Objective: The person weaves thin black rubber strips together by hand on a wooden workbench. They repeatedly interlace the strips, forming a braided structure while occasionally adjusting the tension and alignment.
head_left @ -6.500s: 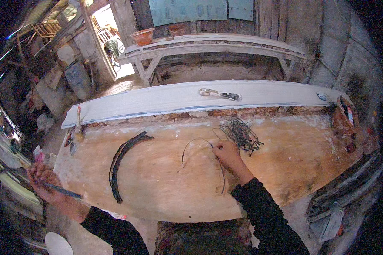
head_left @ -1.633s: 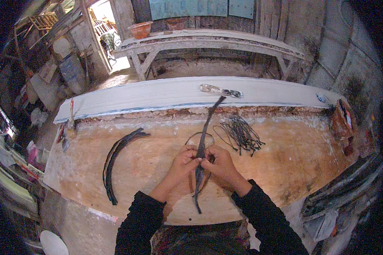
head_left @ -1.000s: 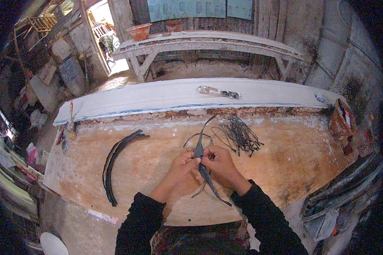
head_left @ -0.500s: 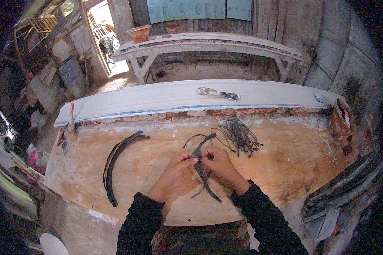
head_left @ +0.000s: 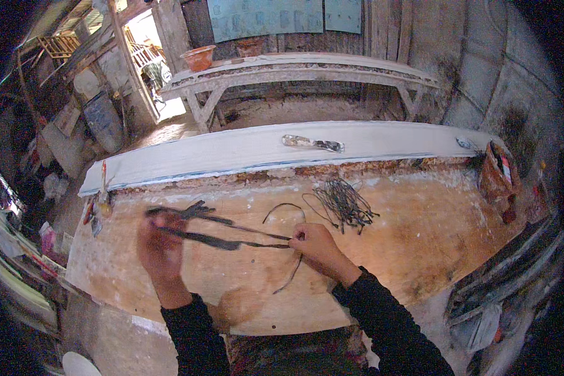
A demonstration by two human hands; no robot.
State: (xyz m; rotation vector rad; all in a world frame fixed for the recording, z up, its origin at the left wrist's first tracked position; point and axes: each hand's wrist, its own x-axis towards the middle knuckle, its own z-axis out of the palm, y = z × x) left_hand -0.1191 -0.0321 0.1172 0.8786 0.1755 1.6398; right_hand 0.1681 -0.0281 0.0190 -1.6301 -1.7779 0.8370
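A dark, flat strip (head_left: 210, 240) is stretched as a long, narrow loop between my two hands, above the wooden board. My left hand (head_left: 161, 244), smeared by motion, is closed on its left end. My right hand (head_left: 318, 245) pinches the other end, where the strip narrows. A thin black cord (head_left: 289, 276) curves on the board above and below my right hand's fingers. Behind my left hand, the upper end of a bundle of dark strips (head_left: 200, 209) shows; my hand and forearm hide the rest. Beyond my right hand lies a tangled pile of knotted black cords (head_left: 341, 205).
A white plank (head_left: 219, 153) with a stained scraper (head_left: 313, 143) on it borders the board's (head_left: 407, 250) far edge. A paintbrush (head_left: 104, 188) is at left, a reddish-brown container (head_left: 498, 175) at right. Farther back stands a whitish bench (head_left: 263, 74) with an orange bowl (head_left: 198, 58).
My left hand has swung left, away from my right hand, drawing the dark strip out into a stretched loop. My right hand has stayed nearly in place. The view has shifted slightly.
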